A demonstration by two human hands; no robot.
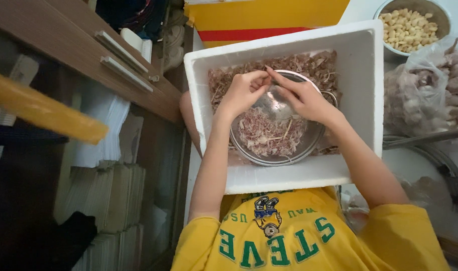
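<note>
Wooden shelving [113, 65] is running along one side, stacked papers [113, 195] sitting beneath it. Both hands are working over a metal bowl [276, 128] of papery garlic skins, set inside a white foam box [284, 105]. Left hand [241, 93] and right hand [301, 98] are pinching together at something small, possibly a garlic clove, fingertips nearly touching. Peeled cloves are filling a second bowl [409, 27] beyond, just beside a bag of garlic [429, 90].

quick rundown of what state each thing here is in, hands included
left hand: fingers pinched together over the metal bowl
right hand: pinching, touching the left
metal bowl: partly filled with papery skins
foam box: open, skins inside
round bowl: full of peeled cloves
plastic bag: holding unpeeled garlic
</note>
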